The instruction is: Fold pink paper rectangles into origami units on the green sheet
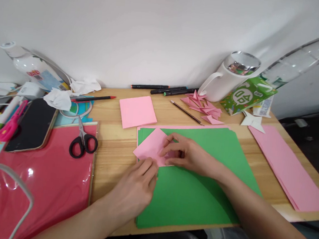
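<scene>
A pink square of paper (pixel 151 143) lies turned cornerwise on green sheets of paper (pixel 194 200). My left hand (pixel 139 183) is closed at its near corner, fingertips bent down onto the paper. On the right side, the curled fingers and thumb of my right hand (pixel 188 153) pinch the same square, covering its right corner. What the fingertips do underneath is hidden. Just beyond the green sheets sits a stack of pink squares (pixel 137 112).
Folded pink paper pieces (pixel 203 106), a pencil (pixel 186 112) and several markers (pixel 175 91) lie at the back. Scissors (pixel 82 140) rest on a red folder (pixel 45 176) beside a phone (pixel 33 123). A white mug (pixel 224 80) and pink strips (pixel 289 168) are right.
</scene>
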`<control>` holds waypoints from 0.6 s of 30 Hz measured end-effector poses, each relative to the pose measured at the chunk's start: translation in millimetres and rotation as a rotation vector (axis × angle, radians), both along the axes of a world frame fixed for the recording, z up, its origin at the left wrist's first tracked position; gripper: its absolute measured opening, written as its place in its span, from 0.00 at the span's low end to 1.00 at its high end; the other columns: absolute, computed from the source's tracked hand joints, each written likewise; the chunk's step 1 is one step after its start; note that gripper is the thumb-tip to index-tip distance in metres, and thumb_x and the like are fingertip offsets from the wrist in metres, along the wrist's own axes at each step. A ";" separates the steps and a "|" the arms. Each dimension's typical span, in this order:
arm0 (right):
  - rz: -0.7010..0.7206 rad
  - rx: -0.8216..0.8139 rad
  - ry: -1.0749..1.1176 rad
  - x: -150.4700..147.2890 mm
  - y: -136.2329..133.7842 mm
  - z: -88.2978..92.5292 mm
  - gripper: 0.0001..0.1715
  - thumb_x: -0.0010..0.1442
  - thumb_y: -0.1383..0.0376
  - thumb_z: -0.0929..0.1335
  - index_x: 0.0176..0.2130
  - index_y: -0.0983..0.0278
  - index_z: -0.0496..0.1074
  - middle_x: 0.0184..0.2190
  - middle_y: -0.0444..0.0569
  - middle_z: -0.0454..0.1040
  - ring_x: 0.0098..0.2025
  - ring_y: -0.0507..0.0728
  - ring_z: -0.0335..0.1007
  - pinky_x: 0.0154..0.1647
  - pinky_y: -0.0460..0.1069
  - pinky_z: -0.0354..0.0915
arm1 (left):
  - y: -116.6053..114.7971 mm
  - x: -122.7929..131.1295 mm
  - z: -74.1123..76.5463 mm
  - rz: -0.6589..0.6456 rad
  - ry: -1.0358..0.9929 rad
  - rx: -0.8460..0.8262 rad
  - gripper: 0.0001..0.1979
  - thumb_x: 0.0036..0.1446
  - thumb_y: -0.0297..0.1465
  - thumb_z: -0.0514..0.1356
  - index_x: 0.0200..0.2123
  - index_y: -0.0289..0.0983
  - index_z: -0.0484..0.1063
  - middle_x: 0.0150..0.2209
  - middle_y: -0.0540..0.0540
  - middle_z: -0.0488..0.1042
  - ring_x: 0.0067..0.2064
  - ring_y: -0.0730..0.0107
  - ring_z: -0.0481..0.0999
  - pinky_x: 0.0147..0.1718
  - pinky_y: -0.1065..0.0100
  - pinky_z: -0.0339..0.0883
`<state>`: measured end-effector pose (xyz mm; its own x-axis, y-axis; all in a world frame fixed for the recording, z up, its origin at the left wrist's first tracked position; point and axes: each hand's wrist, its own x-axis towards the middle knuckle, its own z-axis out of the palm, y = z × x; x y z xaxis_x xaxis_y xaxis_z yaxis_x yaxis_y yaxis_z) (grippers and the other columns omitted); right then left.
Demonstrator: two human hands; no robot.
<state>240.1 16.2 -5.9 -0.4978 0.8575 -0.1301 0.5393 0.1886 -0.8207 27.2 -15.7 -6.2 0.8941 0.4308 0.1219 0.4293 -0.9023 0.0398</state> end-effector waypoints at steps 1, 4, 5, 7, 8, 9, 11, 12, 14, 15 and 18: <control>-0.002 0.000 -0.002 0.0 0.1 0.0 0.09 0.54 0.69 0.72 0.38 0.62 0.76 0.43 0.46 0.66 0.28 0.46 0.64 0.31 0.44 0.62 | 0.0 -0.1 0.1 0.002 0.002 -0.002 0.13 0.61 0.21 0.49 0.31 0.29 0.73 0.36 0.38 0.73 0.40 0.58 0.71 0.36 0.60 0.70; 0.000 0.002 -0.010 -0.3 -0.2 0.7 0.11 0.52 0.71 0.72 0.38 0.62 0.76 0.43 0.46 0.66 0.28 0.46 0.64 0.30 0.44 0.62 | -0.6 -1.1 0.5 0.009 0.002 -0.002 0.13 0.61 0.20 0.49 0.32 0.29 0.73 0.36 0.38 0.74 0.40 0.58 0.71 0.37 0.60 0.69; 0.000 0.003 -0.014 -0.5 -0.3 1.0 0.11 0.52 0.71 0.73 0.38 0.62 0.76 0.43 0.46 0.66 0.28 0.46 0.64 0.30 0.44 0.62 | -0.9 -1.4 0.4 0.010 -0.003 0.001 0.13 0.61 0.20 0.49 0.32 0.29 0.73 0.36 0.38 0.74 0.41 0.58 0.71 0.37 0.60 0.69; -0.001 0.009 -0.019 -1.0 -0.4 1.5 0.11 0.51 0.71 0.73 0.38 0.62 0.77 0.43 0.46 0.66 0.28 0.46 0.64 0.31 0.44 0.62 | -1.4 -1.9 0.0 0.009 -0.004 0.001 0.12 0.60 0.20 0.49 0.32 0.28 0.73 0.36 0.37 0.74 0.41 0.57 0.71 0.37 0.60 0.69; 0.000 0.016 -0.022 -1.2 -0.4 1.7 0.11 0.51 0.71 0.73 0.38 0.62 0.77 0.42 0.46 0.66 0.28 0.46 0.64 0.30 0.44 0.62 | -1.6 -2.0 -0.4 0.007 -0.007 0.001 0.13 0.60 0.20 0.49 0.33 0.28 0.73 0.36 0.37 0.74 0.42 0.56 0.71 0.37 0.60 0.69; 0.001 0.023 -0.023 -1.4 -0.4 1.7 0.11 0.52 0.71 0.73 0.38 0.61 0.77 0.42 0.46 0.66 0.28 0.46 0.64 0.31 0.44 0.62 | -1.8 -2.0 -0.9 0.007 -0.011 -0.003 0.13 0.61 0.20 0.49 0.33 0.28 0.73 0.37 0.37 0.74 0.42 0.56 0.71 0.37 0.60 0.69; 0.004 0.038 -0.023 -1.5 -0.5 1.4 0.12 0.51 0.70 0.73 0.38 0.60 0.77 0.42 0.46 0.67 0.28 0.47 0.64 0.31 0.44 0.62 | -2.0 -1.8 -1.8 0.007 -0.027 -0.023 0.13 0.62 0.20 0.48 0.34 0.28 0.73 0.37 0.37 0.74 0.43 0.57 0.71 0.38 0.59 0.68; 0.004 0.042 -0.023 -1.5 -0.6 1.1 0.12 0.51 0.70 0.73 0.38 0.60 0.77 0.42 0.46 0.67 0.28 0.47 0.64 0.31 0.45 0.63 | -1.9 -1.7 -1.9 0.007 -0.034 -0.040 0.13 0.62 0.20 0.48 0.34 0.29 0.72 0.37 0.37 0.74 0.43 0.57 0.71 0.39 0.59 0.68; 0.004 0.043 -0.027 -1.4 -0.9 0.7 0.12 0.51 0.70 0.73 0.38 0.60 0.76 0.43 0.46 0.67 0.28 0.47 0.64 0.31 0.45 0.63 | -0.9 -1.9 -1.3 0.009 -0.043 -0.085 0.13 0.62 0.21 0.47 0.35 0.29 0.72 0.38 0.37 0.74 0.44 0.57 0.71 0.39 0.59 0.68; 0.005 0.044 -0.030 -1.3 -1.0 0.6 0.12 0.51 0.70 0.73 0.38 0.60 0.76 0.43 0.46 0.67 0.28 0.47 0.64 0.32 0.45 0.63 | 0.3 -2.4 -0.4 0.013 -0.049 -0.115 0.13 0.63 0.21 0.47 0.35 0.29 0.72 0.38 0.37 0.74 0.44 0.57 0.71 0.39 0.59 0.69; 0.007 0.060 -0.048 -0.9 -1.2 -0.1 0.11 0.52 0.71 0.72 0.38 0.60 0.76 0.43 0.46 0.67 0.29 0.47 0.65 0.33 0.46 0.63 | 7.4 -6.0 4.2 0.070 -0.106 -0.259 0.12 0.63 0.24 0.49 0.38 0.29 0.72 0.40 0.38 0.74 0.43 0.61 0.71 0.39 0.62 0.70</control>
